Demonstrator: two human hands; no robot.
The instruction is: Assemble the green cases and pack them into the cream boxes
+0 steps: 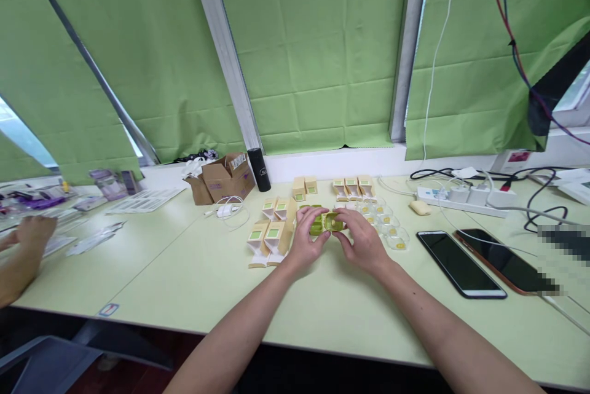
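A small olive-green open case (332, 222) with hollow compartments is held up just above the table. My left hand (304, 240) pinches its left side, the fingers over the top and the thumb below. On its right side my right hand (364, 240) grips in the same way. Beside my left hand stand several cream paper boxes (274, 234) with green square windows. Clear plastic shells (396, 238) with yellow centres lie past my right hand, partly hidden by it. More cream boxes (353, 188) are behind the hands.
Two phones (461, 265) lie at the right, near a white power strip (461, 196) with cables. A cardboard box (225, 179), a black cylinder (259, 169) and a white charger (225, 210) stand at the back left. Another person's hand (34, 234) is at far left.
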